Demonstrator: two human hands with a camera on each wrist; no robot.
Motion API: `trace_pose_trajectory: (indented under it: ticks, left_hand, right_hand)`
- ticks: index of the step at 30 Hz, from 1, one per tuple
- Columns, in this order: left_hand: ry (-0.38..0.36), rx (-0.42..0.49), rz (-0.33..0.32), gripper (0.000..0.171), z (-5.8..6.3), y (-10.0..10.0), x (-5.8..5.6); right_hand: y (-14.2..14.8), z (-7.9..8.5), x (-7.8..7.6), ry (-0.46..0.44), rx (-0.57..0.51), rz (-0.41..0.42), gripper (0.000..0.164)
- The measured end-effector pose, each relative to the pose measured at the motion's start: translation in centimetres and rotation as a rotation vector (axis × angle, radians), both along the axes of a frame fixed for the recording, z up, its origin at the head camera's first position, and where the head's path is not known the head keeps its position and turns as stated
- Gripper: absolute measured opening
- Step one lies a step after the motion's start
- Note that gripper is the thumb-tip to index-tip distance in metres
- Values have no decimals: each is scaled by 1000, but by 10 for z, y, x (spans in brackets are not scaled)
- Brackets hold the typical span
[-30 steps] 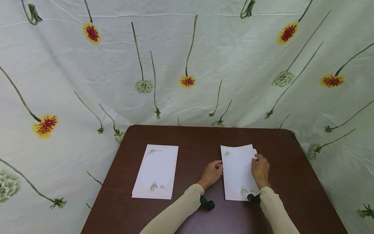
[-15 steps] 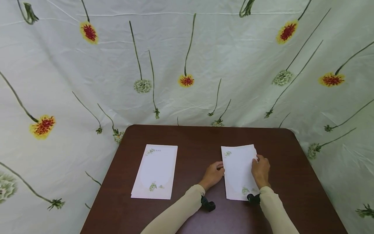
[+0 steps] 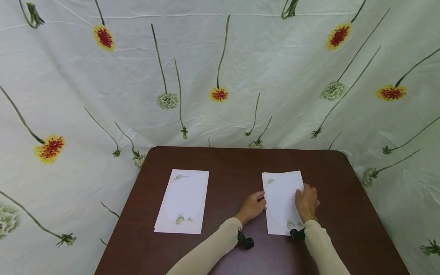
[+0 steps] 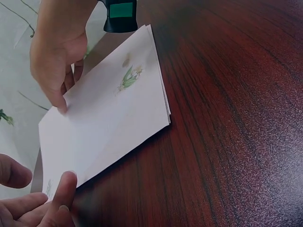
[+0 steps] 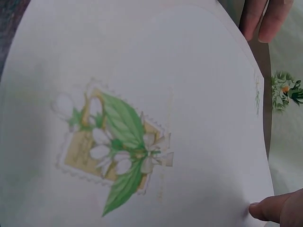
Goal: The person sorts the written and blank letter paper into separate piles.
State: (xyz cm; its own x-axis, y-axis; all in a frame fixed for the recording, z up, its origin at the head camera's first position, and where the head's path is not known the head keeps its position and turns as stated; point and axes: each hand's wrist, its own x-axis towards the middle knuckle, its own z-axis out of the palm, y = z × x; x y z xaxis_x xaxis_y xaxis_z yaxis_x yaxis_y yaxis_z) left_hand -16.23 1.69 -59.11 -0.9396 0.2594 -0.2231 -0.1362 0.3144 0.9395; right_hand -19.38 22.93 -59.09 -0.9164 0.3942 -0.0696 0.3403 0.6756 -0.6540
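Observation:
In the head view a stack of white letter paper (image 3: 282, 202) with printed flowers lies on the right half of the table. My left hand (image 3: 252, 206) is at its left edge, fingertips right at the paper; the left wrist view shows these fingers (image 4: 64, 189) loosely spread. At the opposite edge my right hand (image 3: 306, 201) pinches the paper, thumb (image 5: 267, 208) on the top sheet, the other fingers partly hidden beyond the edge. Sheet edges show slightly offset at one corner in the left wrist view, and the top sheet bows a little.
A second stack of similar printed paper (image 3: 183, 202) lies to the left on the dark brown table (image 3: 233, 164). Behind the table hangs a white cloth (image 3: 137, 76) with printed flowers. Each wrist wears a black camera mount (image 3: 245, 241).
The right-hand paper stack has shifted slightly to the right, and the left hand has followed it. The sheet that stuck out at the right edge now lies more evenly under the top one.

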Motion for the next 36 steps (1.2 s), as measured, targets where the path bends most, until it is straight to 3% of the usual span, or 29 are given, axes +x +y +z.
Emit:
trace_pose_trajectory:
  ticks: [14, 22, 26, 36]
  left_hand:
    - [6, -13, -33, 50, -5, -1, 4]
    - [8, 12, -12, 52, -9, -3, 6]
    - [15, 11, 9, 48, -8, -3, 7]
    - [142, -70, 39, 40, -1, -25, 4]
  right_hand:
    - [-3, -9, 6, -4, 55, -31, 53]
    - [-4, -16, 12, 21, 85, 16, 31]
    - [-3, -18, 14, 39, 104, 35, 29]
    - [0, -18, 16, 34, 115, 34, 31]
